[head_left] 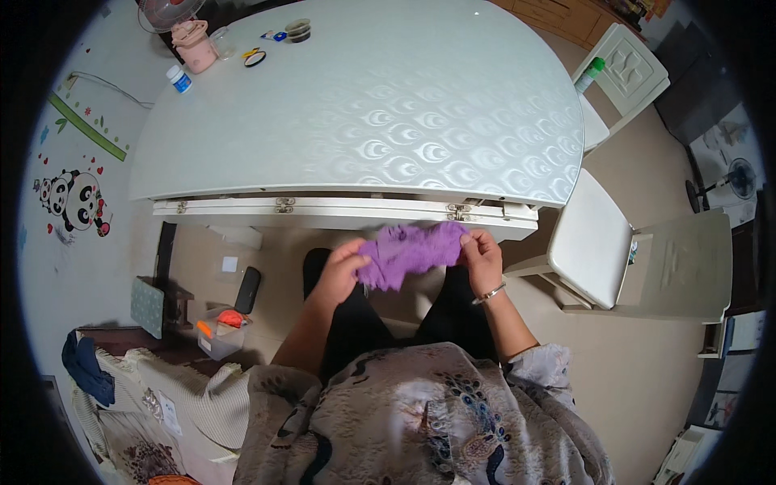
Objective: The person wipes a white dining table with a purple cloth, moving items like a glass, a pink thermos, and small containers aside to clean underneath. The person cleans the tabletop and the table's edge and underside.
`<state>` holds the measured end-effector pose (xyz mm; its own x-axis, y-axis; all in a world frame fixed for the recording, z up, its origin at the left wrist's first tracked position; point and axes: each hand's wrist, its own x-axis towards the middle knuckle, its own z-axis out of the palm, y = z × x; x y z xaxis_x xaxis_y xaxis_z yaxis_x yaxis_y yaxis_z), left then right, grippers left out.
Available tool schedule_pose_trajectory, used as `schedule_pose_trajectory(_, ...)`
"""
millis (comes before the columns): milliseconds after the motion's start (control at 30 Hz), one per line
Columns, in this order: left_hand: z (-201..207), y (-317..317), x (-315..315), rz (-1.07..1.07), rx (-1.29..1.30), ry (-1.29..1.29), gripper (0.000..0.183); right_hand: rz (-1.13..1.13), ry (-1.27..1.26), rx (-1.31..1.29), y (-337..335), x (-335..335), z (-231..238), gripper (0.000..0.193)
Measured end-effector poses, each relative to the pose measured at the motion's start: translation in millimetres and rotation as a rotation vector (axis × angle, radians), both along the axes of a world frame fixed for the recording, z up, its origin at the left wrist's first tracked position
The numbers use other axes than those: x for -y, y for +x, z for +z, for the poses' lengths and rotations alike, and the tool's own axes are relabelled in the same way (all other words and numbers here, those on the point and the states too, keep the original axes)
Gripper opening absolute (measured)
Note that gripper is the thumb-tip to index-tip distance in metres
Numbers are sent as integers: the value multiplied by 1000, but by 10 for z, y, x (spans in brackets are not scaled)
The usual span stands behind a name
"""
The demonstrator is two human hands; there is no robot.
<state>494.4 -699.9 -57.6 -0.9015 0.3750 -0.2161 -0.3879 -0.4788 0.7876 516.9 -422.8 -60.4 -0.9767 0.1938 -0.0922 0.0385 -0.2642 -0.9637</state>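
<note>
A crumpled purple cloth [412, 252] is stretched between my hands, above my lap and just below the table's front edge. My left hand [346, 271] pinches its left end between thumb and fingers. At the other end, my right hand [482, 260] is closed on the cloth's upper right corner, with a bracelet on that wrist. The cloth's lower edge hangs loose and uneven. Its far side and the fingertips behind it are hidden.
Ahead stands a glossy pale table [323, 121]. At its far left are a white-and-blue bottle [179, 79], a pink container [194, 48], a black-rimmed ring [255, 58] and a small dark tub [298, 31]. White chairs [592, 238] stand at right; a plastic bin [220, 339] sits on the floor at left.
</note>
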Motion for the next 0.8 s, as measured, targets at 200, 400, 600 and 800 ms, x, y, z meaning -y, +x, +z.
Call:
schedule_pose_trajectory(200,290,-381,-207,523,-461,-885,35,-112,660,-13,-445,211,103,26)
schedule_pose_trajectory(400,199,-261,-676,79,-1088,-1337,49,43,1220,-85,-295,253,259,45)
schedule_pose_trajectory(600,148,-415,-874,-57,-1176,-1447,52,219,1357,36,-354,197,242,54)
schedule_pose_trajectory(800,330,-143,-522,-48,-1052,-1607,55,527,1391,74,-484,545,415,65)
